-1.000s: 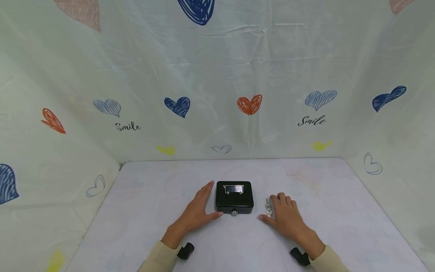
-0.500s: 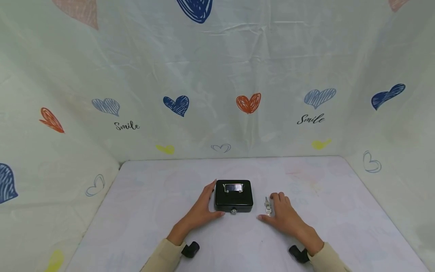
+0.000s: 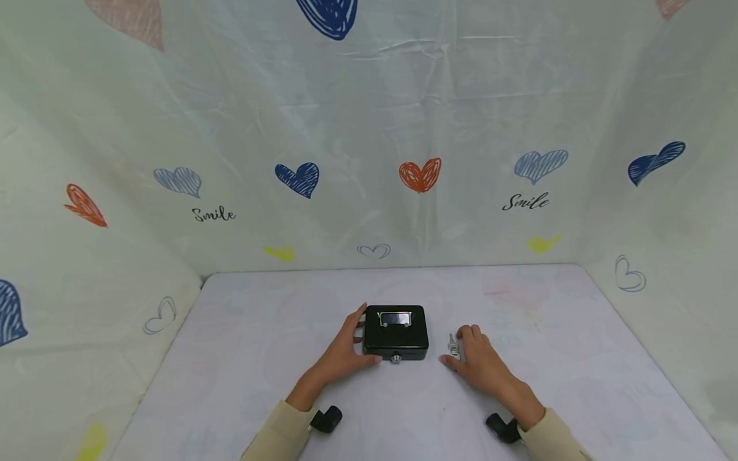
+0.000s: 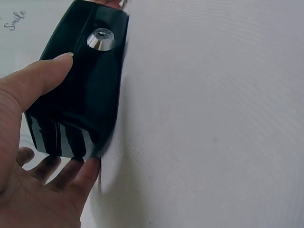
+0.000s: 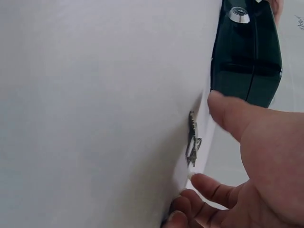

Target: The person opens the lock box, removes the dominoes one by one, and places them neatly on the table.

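A small black cash box (image 3: pixel 396 346) with a metal handle on its lid sits closed on the white table. Its silver lock (image 4: pixel 100 42) faces the person. My left hand (image 3: pixel 340 360) holds the box at its left front corner, thumb on the front face and fingertips against the left side. To the right of the box lie small metal keys (image 3: pixel 453 347) on the tabletop. Around them hovers my right hand (image 3: pixel 485 366), thumb and fingers spread apart with the keys (image 5: pixel 193 142) between them.
The white table (image 3: pixel 277 301) has rounded back corners. Behind it and at both sides hangs a pale curtain (image 3: pixel 346 115) printed with hearts and "Smile". A black wrist mount (image 3: pixel 327 419) shows by the left sleeve, another mount (image 3: pixel 503 428) by the right.
My left hand has moved right and come against the box, its fingers now bent at the side. The right hand's fingers have drawn in slightly toward the keys.
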A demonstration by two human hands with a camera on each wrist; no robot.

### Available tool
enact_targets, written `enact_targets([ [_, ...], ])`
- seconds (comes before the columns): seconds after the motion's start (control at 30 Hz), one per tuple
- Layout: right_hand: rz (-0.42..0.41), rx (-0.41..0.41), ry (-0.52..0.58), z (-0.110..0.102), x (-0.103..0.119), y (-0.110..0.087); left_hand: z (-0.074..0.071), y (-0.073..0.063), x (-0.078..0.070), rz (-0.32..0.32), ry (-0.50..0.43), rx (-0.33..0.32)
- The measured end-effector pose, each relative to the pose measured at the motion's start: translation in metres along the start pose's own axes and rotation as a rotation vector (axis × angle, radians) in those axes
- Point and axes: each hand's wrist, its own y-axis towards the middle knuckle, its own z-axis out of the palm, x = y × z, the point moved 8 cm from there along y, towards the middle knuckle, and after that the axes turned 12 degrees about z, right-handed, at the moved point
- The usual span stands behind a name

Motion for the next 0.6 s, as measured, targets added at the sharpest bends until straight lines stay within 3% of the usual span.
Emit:
enact_targets([
  [0.6, 0.1, -0.06, 0.014, -0.0043, 0.001, 0.0043, -0.0011, 0.0048, 0.0092, -0.069, -0.13, -0.029],
])
